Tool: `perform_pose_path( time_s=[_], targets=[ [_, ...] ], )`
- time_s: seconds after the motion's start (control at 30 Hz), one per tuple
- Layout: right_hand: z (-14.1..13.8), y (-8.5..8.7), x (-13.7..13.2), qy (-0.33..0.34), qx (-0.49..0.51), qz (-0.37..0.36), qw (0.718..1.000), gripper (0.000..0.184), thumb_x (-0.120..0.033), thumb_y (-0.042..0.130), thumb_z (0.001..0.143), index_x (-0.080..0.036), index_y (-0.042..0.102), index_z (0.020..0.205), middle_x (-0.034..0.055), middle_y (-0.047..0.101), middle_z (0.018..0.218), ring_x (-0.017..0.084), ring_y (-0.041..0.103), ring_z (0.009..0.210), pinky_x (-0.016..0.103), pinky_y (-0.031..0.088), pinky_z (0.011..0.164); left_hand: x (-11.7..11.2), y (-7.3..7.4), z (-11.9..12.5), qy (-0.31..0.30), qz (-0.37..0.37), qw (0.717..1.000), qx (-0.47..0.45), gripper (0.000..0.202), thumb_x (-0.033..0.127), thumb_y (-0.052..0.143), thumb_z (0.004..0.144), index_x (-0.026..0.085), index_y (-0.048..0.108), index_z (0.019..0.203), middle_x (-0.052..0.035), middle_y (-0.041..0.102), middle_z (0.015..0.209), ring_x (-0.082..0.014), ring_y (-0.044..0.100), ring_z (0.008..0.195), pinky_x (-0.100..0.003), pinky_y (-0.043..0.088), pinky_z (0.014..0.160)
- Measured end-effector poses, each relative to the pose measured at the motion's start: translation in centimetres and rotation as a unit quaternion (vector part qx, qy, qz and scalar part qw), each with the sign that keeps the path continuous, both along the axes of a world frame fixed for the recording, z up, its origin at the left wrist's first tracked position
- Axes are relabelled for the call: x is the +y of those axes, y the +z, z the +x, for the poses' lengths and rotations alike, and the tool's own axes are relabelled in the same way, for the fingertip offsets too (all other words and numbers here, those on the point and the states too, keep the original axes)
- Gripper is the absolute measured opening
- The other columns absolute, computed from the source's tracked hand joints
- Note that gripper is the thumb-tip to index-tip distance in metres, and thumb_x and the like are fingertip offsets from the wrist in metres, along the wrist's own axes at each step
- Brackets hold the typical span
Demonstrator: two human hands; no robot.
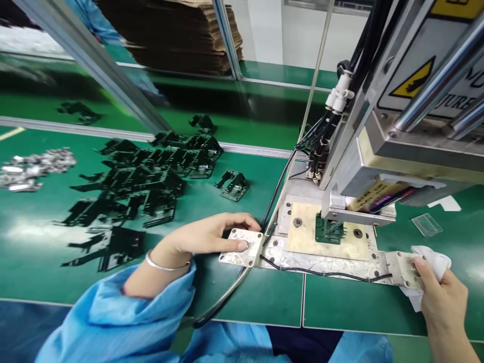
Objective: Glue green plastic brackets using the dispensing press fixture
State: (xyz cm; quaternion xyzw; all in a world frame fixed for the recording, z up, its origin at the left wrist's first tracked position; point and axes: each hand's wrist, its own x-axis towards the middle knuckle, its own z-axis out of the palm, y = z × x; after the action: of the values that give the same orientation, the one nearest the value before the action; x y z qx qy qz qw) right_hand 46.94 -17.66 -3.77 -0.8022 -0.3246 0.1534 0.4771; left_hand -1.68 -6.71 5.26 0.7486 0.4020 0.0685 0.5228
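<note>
My left hand (pixel 215 236) grips the left button box (pixel 238 255) of a press, thumb on its top and fingers along the far side. At the other end of the metal base, my right hand (pixel 442 290) is closed round the right button box (pixel 404 268), thumb on the round button. A crumpled white cloth or tissue (pixel 438 262) is pinched between that hand and the box. Between my hands, a dark green plastic part (pixel 324 229) sits on the cream fixture plate (pixel 302 242). The press head (pixel 359 214) is down over it, hiding some of it.
Several dark plastic parts (pixel 128 186) lie piled at left, with a single one (pixel 232 185) nearer the press. Small metal pieces (pixel 34 169) are heaped at far left. Cables (pixel 278 196) run beside the base. A clear plastic piece (pixel 427 225) lies at right. Stacked cardboard (pixel 170 38) stands behind.
</note>
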Motion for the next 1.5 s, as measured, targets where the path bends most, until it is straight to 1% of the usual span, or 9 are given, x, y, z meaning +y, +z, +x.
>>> perform_pose_path(
  time_s=[0.17,0.3,0.47,0.6,0.7,0.8,0.87,1.1,1.5],
  targets=[
    [-0.3,0.2,0.3,-0.002,0.008,0.017,1.000,0.062,-0.073,0.081,0.057,-0.015,0.071,0.075,0.0034,0.057,0.062,0.023,0.049,0.060,0.031,0.037,0.050,0.0,0.3,0.3,0.001,-0.006,1.000,0.006,0.037,0.034,0.060,0.088,0.012,0.061,0.119,-0.0091,0.066,0.119,-0.0237,0.059,0.110,-0.027,0.045,0.097],
    [-0.3,0.2,0.5,0.011,0.003,0.031,0.999,0.062,-0.071,0.081,0.058,-0.013,0.071,0.076,0.0042,0.059,0.065,0.023,0.052,0.063,0.030,0.039,0.053,-0.2,0.9,0.5,0.026,-0.018,0.999,0.032,0.038,0.032,0.059,0.089,0.012,0.060,0.121,-0.0079,0.065,0.124,-0.0233,0.057,0.114,-0.026,0.043,0.099],
    [-0.2,0.0,0.6,0.031,0.017,0.046,0.998,0.059,-0.067,0.082,0.061,-0.012,0.073,0.080,0.0057,0.063,0.070,0.024,0.055,0.066,0.031,0.041,0.058,-0.3,0.4,0.1,0.034,-0.020,0.998,0.048,0.040,0.035,0.060,0.089,0.013,0.060,0.122,-0.0072,0.064,0.126,-0.0224,0.056,0.115,-0.024,0.041,0.099],
    [-0.4,0.2,0.6,0.032,0.021,0.047,0.998,0.058,-0.066,0.082,0.061,-0.011,0.073,0.079,0.0060,0.062,0.069,0.024,0.055,0.064,0.031,0.041,0.056,-0.2,-0.1,-0.1,0.034,-0.017,0.998,0.046,0.039,0.035,0.060,0.090,0.014,0.059,0.123,-0.0061,0.063,0.126,-0.0213,0.056,0.114,-0.023,0.041,0.098],
    [-0.7,0.5,0.7,0.029,0.018,0.047,0.998,0.059,-0.067,0.081,0.060,-0.012,0.074,0.079,0.0063,0.063,0.069,0.024,0.055,0.064,0.031,0.041,0.055,-0.1,-0.3,-0.3,0.031,-0.012,0.998,0.050,0.038,0.036,0.060,0.090,0.016,0.060,0.122,-0.0058,0.063,0.125,-0.0219,0.057,0.114,-0.024,0.043,0.098],
    [-0.9,0.8,0.6,0.022,0.026,0.039,0.999,0.060,-0.068,0.082,0.058,-0.012,0.073,0.078,0.0060,0.062,0.067,0.025,0.056,0.064,0.030,0.041,0.053,0.1,-0.5,-0.4,0.022,-0.009,0.999,0.046,0.040,0.041,0.063,0.086,0.019,0.063,0.119,-0.0064,0.064,0.124,-0.0244,0.058,0.112,-0.027,0.045,0.097],
    [-0.9,0.9,0.6,0.019,0.031,0.037,0.999,0.060,-0.068,0.082,0.057,-0.012,0.073,0.077,0.0057,0.062,0.067,0.025,0.056,0.064,0.030,0.041,0.053,0.2,-0.6,-0.4,0.022,-0.004,0.999,0.045,0.039,0.040,0.064,0.084,0.021,0.064,0.118,-0.0067,0.065,0.123,-0.0253,0.059,0.111,-0.028,0.046,0.096],
    [-0.8,0.8,0.8,0.018,0.040,0.040,0.998,0.060,-0.068,0.083,0.055,-0.013,0.074,0.076,0.0053,0.063,0.067,0.024,0.055,0.065,0.030,0.041,0.054,0.2,-0.3,-0.1,0.030,0.001,0.999,0.045,0.035,0.036,0.062,0.084,0.023,0.065,0.116,-0.0051,0.066,0.120,-0.0245,0.061,0.110,-0.028,0.047,0.095],
    [-0.8,0.7,0.7,0.026,0.036,0.047,0.998,0.060,-0.067,0.083,0.058,-0.012,0.073,0.080,0.0052,0.061,0.068,0.024,0.055,0.065,0.030,0.041,0.053,0.1,0.2,0.6,0.056,0.001,0.998,0.036,0.036,0.042,0.067,0.077,0.024,0.071,0.108,-0.0048,0.070,0.112,-0.0247,0.063,0.102,-0.029,0.050,0.089]
  ],
)
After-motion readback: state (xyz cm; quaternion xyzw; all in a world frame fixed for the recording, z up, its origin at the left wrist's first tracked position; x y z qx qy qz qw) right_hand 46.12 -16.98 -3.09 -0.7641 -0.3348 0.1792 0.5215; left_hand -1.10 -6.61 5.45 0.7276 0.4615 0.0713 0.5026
